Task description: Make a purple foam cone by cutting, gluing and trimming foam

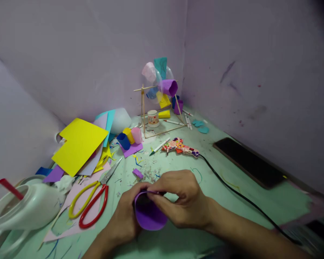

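Green table (278, 203), purple tube (152, 218), printed cup (153, 119)

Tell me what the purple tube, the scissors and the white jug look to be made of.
Purple tube: matte paper or thin craft foam; its thin rim and even colour fit either.
Scissors: metal blades, judging by their grey sheen; the smooth red and yellow handles are probably plastic.
White jug: smooth with a soft gloss, plastic or glazed ceramic; the look leaves that open.
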{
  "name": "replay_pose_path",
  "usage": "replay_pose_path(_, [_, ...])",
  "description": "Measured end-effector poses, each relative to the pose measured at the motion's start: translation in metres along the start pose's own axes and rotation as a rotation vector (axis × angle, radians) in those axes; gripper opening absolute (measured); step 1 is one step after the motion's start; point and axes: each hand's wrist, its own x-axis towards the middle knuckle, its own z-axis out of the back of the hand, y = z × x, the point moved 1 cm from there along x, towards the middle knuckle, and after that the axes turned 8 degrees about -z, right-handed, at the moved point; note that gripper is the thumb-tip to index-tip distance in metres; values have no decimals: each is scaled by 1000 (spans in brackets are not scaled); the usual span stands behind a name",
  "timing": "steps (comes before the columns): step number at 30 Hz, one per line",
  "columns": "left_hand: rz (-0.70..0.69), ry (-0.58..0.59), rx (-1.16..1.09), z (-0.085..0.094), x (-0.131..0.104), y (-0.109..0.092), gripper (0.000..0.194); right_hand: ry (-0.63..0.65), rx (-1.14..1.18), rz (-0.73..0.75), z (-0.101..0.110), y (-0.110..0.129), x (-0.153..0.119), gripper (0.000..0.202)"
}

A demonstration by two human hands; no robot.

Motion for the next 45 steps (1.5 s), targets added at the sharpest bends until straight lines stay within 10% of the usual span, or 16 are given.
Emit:
replay_pose_path(9, [26,-122,-142,5,0,5,22,210,222,-355,25,-12,0,42])
replay_pose_path(14, [95,221,-394,6,-6,6,35,613,319,-306,13,-28,-2,96])
replay_pose_path(18, [176,267,-448,2,-10,8,36,715,518,-373,-5,-31,-6,89])
replay_pose_path(25, [281,-66,-548,-1,3,9,62,185,972,-961,-6,-50,-3,56])
replay_pose_path(37, [270,-241,-160,-12,4,-5,42,303,784,-862,-20,-55,-13,68])
replay_pose_path(45, [-138,-327,334,-12,-2,10,40,101,96,-782,4,-69,-25,57])
